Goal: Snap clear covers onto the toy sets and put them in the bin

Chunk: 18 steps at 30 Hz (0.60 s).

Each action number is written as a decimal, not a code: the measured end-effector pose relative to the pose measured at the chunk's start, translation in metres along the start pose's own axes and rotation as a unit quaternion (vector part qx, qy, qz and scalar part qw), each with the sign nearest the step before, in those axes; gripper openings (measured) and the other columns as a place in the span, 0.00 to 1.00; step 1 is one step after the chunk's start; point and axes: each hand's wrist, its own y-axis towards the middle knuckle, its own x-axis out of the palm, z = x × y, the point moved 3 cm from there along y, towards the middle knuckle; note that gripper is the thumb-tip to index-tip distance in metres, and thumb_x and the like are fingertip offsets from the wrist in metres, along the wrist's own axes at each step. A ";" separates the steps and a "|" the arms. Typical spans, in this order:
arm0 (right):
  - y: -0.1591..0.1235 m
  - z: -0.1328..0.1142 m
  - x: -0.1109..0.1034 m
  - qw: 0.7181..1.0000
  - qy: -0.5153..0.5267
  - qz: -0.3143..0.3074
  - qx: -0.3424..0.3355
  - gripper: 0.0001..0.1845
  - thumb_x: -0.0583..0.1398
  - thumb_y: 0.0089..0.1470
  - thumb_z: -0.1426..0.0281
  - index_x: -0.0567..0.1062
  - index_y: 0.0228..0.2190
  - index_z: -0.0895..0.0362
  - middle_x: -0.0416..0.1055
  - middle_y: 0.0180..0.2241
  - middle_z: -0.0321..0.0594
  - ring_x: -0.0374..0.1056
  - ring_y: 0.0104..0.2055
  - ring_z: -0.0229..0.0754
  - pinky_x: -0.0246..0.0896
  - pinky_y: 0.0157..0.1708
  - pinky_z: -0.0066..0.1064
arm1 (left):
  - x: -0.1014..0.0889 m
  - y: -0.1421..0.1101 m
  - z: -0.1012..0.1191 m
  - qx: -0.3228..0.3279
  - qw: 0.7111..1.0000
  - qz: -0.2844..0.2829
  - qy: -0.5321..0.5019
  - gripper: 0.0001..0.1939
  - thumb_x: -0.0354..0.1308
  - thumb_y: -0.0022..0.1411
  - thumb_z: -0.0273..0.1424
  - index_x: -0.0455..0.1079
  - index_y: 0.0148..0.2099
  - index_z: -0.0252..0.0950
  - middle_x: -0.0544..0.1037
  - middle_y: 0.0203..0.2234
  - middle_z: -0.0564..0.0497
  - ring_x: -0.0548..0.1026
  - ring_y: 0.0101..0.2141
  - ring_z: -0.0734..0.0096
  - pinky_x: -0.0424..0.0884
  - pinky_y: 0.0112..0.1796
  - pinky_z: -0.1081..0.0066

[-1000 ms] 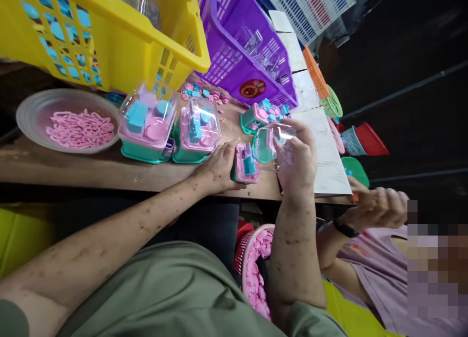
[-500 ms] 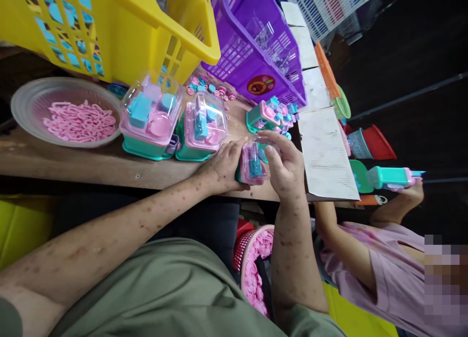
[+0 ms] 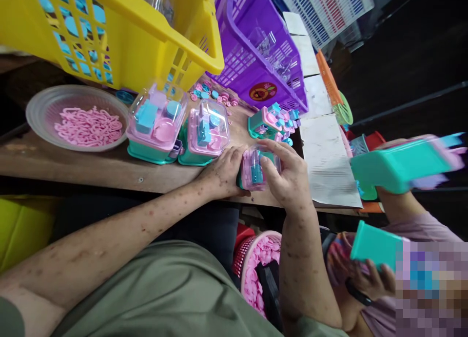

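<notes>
In front of me at the table edge sits a small toy box [image 3: 251,173] with a teal base, a pink rim and a clear domed cover over blue and pink pieces. My left hand [image 3: 227,173] grips its left side, the far fingers partly hidden behind it. From the right, my right hand [image 3: 290,173] holds the cover, fingers curved over the top and thumb bent against it. Left of my hands stand two similar covered boxes, a nearer one [image 3: 209,132] and a larger-looking one [image 3: 156,125]. Behind my right hand is an uncovered box [image 3: 268,121] full of small pieces.
A plastic bowl [image 3: 38,115] of pink pieces stands at left. Yellow [image 3: 146,34] and purple baskets [image 3: 237,39] line the back. Loose pieces [image 3: 215,95] lie before them. Cardboard [image 3: 325,156] lies at right. There a co-worker's hand [image 3: 373,278] holds a teal box [image 3: 376,242].
Both my hands stay on the toy box, my right fingers shifting slightly over the cover. At right, the co-worker's teal boxes have come closer, and a second one now shows.
</notes>
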 end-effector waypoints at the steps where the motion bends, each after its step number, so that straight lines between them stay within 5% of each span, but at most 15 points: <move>1: 0.000 0.000 0.000 1.000 0.009 -0.003 0.007 0.18 0.64 0.68 0.61 0.86 0.56 0.49 0.84 0.54 0.44 0.81 0.57 0.54 0.76 0.61 0.50 | -0.001 0.000 0.001 -0.002 1.000 -0.001 0.001 0.65 0.88 0.46 0.40 0.51 0.75 0.36 0.70 0.68 0.30 0.71 0.70 0.30 0.70 0.68 0.35; 9: -0.002 0.011 0.003 0.999 0.031 -0.017 0.029 0.19 0.66 0.69 0.57 0.85 0.56 0.48 0.84 0.57 0.44 0.79 0.62 0.56 0.71 0.68 0.55 | -0.003 0.003 0.000 -0.006 1.000 -0.005 -0.021 0.65 0.88 0.44 0.40 0.55 0.75 0.37 0.71 0.68 0.32 0.71 0.69 0.31 0.70 0.68 0.35; 13: -0.020 0.031 0.020 0.982 0.154 -0.006 0.107 0.27 0.62 0.71 0.48 0.81 0.62 0.49 0.79 0.65 0.46 0.74 0.70 0.56 0.66 0.74 0.55 | -0.001 -0.006 0.000 -0.007 1.000 0.013 -0.019 0.74 0.88 0.46 0.40 0.42 0.81 0.37 0.66 0.73 0.27 0.69 0.73 0.30 0.69 0.70 0.35; 16: -0.035 0.043 0.030 0.946 0.265 0.002 0.188 0.36 0.60 0.71 0.43 0.72 0.72 0.45 0.67 0.75 0.42 0.62 0.79 0.53 0.60 0.78 0.52 | -0.010 -0.019 0.026 0.034 0.998 0.036 0.033 0.80 0.87 0.51 0.39 0.28 0.84 0.38 0.55 0.79 0.22 0.59 0.79 0.29 0.67 0.73 0.36; 18: -0.040 0.043 0.033 0.920 0.323 -0.001 0.223 0.40 0.60 0.72 0.44 0.63 0.77 0.39 0.60 0.79 0.37 0.55 0.82 0.51 0.56 0.80 0.53 | -0.019 -0.028 0.054 0.076 0.993 0.047 0.081 0.75 0.83 0.57 0.38 0.29 0.85 0.35 0.51 0.81 0.21 0.52 0.81 0.30 0.65 0.74 0.36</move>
